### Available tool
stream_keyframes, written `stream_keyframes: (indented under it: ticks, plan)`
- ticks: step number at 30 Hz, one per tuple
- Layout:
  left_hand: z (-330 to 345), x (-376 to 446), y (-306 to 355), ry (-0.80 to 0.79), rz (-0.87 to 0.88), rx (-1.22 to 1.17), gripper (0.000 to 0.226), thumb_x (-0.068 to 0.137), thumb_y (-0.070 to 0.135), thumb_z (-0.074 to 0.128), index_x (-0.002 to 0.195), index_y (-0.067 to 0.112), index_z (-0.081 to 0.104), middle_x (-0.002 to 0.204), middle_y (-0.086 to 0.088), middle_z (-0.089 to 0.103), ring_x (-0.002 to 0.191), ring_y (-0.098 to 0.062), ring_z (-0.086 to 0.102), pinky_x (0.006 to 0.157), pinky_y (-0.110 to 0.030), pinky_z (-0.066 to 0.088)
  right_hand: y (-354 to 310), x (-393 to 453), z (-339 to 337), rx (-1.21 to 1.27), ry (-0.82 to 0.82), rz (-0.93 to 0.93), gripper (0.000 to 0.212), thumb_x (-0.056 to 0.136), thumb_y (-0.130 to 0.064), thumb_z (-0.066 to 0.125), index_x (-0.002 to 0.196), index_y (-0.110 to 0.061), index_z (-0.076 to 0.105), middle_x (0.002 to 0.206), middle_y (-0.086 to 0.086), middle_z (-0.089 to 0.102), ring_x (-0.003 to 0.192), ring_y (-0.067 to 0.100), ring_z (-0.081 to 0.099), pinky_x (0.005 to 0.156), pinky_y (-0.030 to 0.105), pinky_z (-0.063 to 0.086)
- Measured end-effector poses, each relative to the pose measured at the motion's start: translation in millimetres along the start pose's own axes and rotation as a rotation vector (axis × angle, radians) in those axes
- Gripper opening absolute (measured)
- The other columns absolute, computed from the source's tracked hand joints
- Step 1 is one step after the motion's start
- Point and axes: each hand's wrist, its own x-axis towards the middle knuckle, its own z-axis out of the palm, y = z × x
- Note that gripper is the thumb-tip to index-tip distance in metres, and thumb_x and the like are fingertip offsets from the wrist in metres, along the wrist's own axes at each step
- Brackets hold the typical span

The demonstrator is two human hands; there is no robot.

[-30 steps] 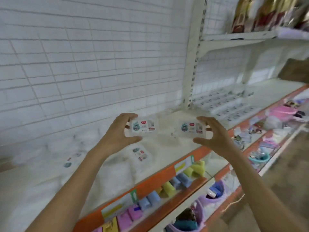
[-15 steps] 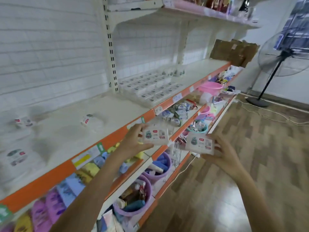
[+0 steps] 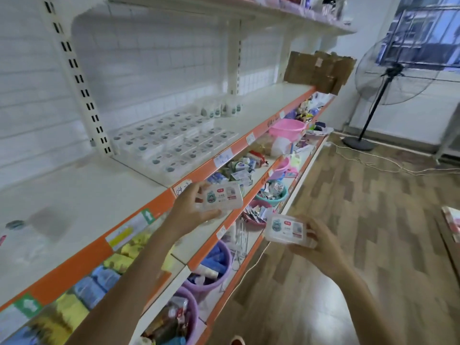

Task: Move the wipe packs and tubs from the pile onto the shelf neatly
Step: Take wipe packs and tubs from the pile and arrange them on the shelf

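My left hand [image 3: 193, 211] grips a clear wipe pack [image 3: 222, 198] with a printed label, held in front of the orange shelf edge. Lower and to the right, my right hand [image 3: 321, 247] holds a second wipe pack [image 3: 286, 229] of the same kind over the floor. On the white shelf [image 3: 87, 192] further along, many like packs lie in neat rows [image 3: 171, 143]. A few small upright tubs [image 3: 221, 109] stand behind those rows. At the far left a blurred clear tub [image 3: 22, 235] lies on the shelf.
Lower shelves hold sponges [image 3: 124, 250], purple buckets [image 3: 219, 267], a pink basin [image 3: 287, 128] and mixed small goods. Flattened cardboard [image 3: 318, 70] leans at the shelf's far end. A standing fan [image 3: 388, 73] and loose cables are on the wooden floor at right.
The view has swung right along the shelf towards the rows of packs. Both hands still hold their packs and have moved right, off the shelf; the right hand now hangs lower over the floor.
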Motion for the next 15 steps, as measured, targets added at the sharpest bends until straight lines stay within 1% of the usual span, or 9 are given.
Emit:
stream_keyframes:
  ticks: [2,3,5,7,9,10,12,15]
  plan:
    - [0,34,-1,0.031,0.013,0.005,0.059,0.07,0.02,0.079,0.12,0.019,0.046,0.114,0.003,0.051,0.106,-0.015,0.051,0.075,-0.019,0.046,2,37,1,-0.011,-0.043,-0.012,0.066,0.062,-0.011,0.085,0.108,-0.042,0.049,0.107,-0.006,0.058,0.096,0.013,0.06,0.07,0.007,0.046]
    - [0,51,-1,0.052,0.019,0.024,0.059,0.07,0.02,0.079,0.12,0.019,0.047,0.114,0.003,0.05,0.105,-0.014,0.051,0.074,-0.017,0.044,4,57,2,-0.026,-0.061,-0.021,0.066,0.063,-0.01,0.084,0.108,-0.04,0.047,0.108,-0.007,0.058,0.097,0.013,0.06,0.071,0.01,0.047]
    - [-3,86,0,0.099,0.011,0.037,0.06,0.07,0.02,0.079,0.121,0.017,0.047,0.114,0.004,0.051,0.102,-0.013,0.051,0.073,-0.016,0.042,3,99,1,-0.043,-0.101,-0.03,0.067,0.064,-0.012,0.084,0.11,-0.041,0.046,0.113,-0.004,0.057,0.099,0.013,0.059,0.075,0.015,0.049]
    - [-8,118,-2,0.144,-0.01,0.031,0.059,0.07,0.021,0.078,0.121,0.017,0.048,0.116,0.005,0.051,0.1,-0.012,0.051,0.073,-0.014,0.042,1,140,0,-0.041,-0.145,-0.06,0.067,0.064,-0.014,0.084,0.112,-0.041,0.046,0.118,-0.003,0.056,0.103,0.015,0.059,0.08,0.026,0.053]
    - [-14,147,-9,0.172,-0.033,0.054,0.061,0.071,0.026,0.078,0.123,0.018,0.048,0.12,0.007,0.05,0.101,-0.011,0.052,0.075,-0.017,0.041,-1,177,1,-0.032,-0.172,-0.081,0.066,0.065,-0.013,0.083,0.113,-0.041,0.047,0.119,-0.003,0.054,0.107,0.017,0.057,0.082,0.027,0.053]
    - [-18,159,-13,0.186,-0.044,0.064,0.062,0.07,0.029,0.078,0.124,0.018,0.048,0.121,0.007,0.05,0.101,-0.011,0.052,0.077,-0.02,0.041,-4,195,2,-0.024,-0.181,-0.086,0.066,0.065,-0.012,0.083,0.115,-0.038,0.048,0.118,-0.005,0.054,0.108,0.017,0.056,0.084,0.029,0.053]
    - [-25,181,-18,0.221,-0.062,0.098,0.064,0.07,0.031,0.078,0.125,0.018,0.048,0.123,0.004,0.051,0.101,-0.012,0.051,0.079,-0.023,0.039,-10,227,5,-0.013,-0.2,-0.106,0.068,0.066,-0.012,0.082,0.122,-0.031,0.049,0.116,-0.007,0.054,0.107,0.016,0.056,0.087,0.037,0.053]
    - [-35,205,-23,0.264,-0.091,0.154,0.063,0.072,0.029,0.077,0.126,0.015,0.048,0.126,0.0,0.051,0.101,-0.012,0.049,0.08,-0.024,0.038,-23,275,9,-0.025,-0.255,-0.15,0.07,0.068,-0.014,0.08,0.128,-0.027,0.047,0.116,-0.01,0.051,0.104,0.011,0.053,0.088,0.036,0.052]
